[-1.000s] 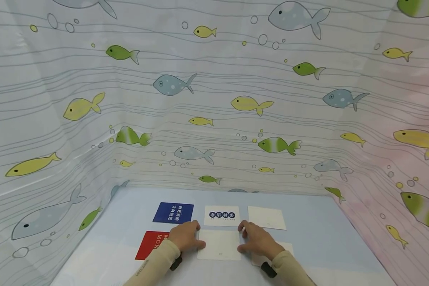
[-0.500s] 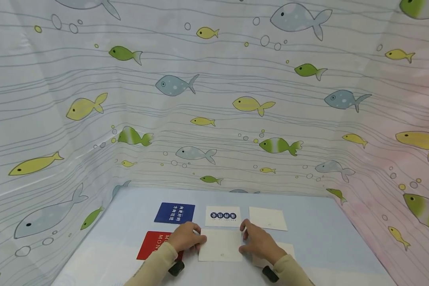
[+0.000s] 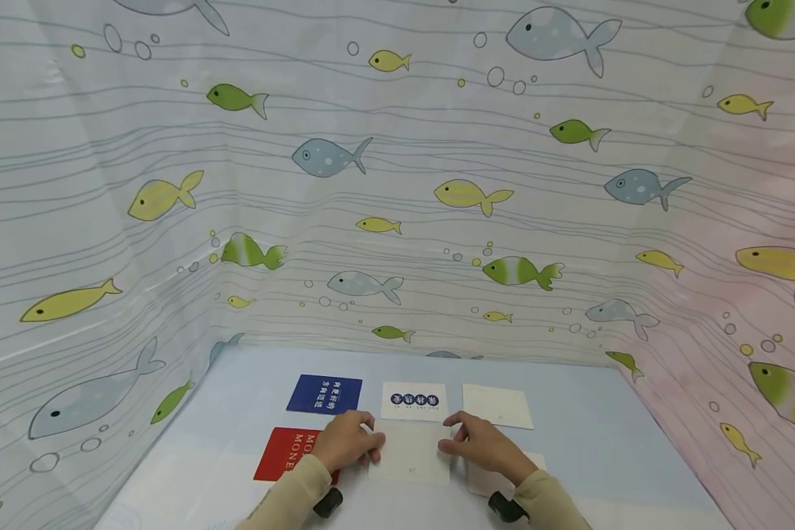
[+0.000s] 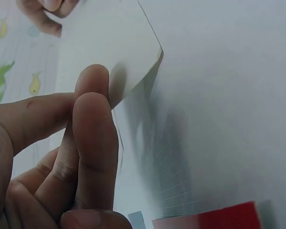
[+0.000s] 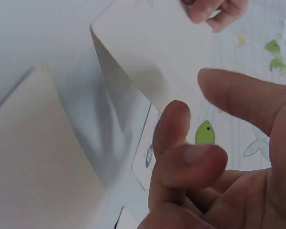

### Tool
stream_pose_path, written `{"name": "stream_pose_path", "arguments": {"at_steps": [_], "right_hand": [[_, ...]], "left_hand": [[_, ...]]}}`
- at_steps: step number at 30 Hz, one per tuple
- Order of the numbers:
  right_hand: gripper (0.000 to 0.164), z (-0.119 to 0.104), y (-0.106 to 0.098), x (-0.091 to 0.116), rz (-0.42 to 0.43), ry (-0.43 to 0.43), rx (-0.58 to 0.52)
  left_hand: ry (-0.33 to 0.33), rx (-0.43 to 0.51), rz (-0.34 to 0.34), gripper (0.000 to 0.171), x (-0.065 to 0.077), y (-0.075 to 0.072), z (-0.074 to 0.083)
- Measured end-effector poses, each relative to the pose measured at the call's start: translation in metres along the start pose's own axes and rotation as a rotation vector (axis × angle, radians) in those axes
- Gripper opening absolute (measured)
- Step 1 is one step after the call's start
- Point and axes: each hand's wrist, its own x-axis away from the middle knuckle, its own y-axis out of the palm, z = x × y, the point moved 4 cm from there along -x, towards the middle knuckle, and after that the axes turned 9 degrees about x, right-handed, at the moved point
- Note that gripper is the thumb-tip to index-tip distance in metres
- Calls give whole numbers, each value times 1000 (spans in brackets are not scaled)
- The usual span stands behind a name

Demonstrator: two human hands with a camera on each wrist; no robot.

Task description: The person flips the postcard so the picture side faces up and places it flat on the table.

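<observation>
The right grip (image 3: 485, 446) has narrowed at the front middle white card (image 3: 409, 452).

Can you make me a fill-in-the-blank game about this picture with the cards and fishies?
1. The middle card, between the left hand and right hand, is coloured ____.
2. The card just behind the red card is ____.
3. The blue circles in a row number ____.
4. The animals on the wall are all ____.

Missing words: white; blue; four; fish.
</observation>
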Motion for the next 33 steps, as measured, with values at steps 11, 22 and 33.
{"name": "stream_pose_path", "arguments": {"at_steps": [11, 22, 33], "right_hand": [[43, 4, 8, -4, -13, 82, -227], [26, 10, 11, -5, -14, 107, -310], [25, 8, 8, -3, -10, 113, -314]], "left_hand": [[32, -9, 19, 21, 2, 1, 2], [54, 38, 38, 38, 2, 3, -2], [59, 33, 69, 31, 1, 3, -2]]}}
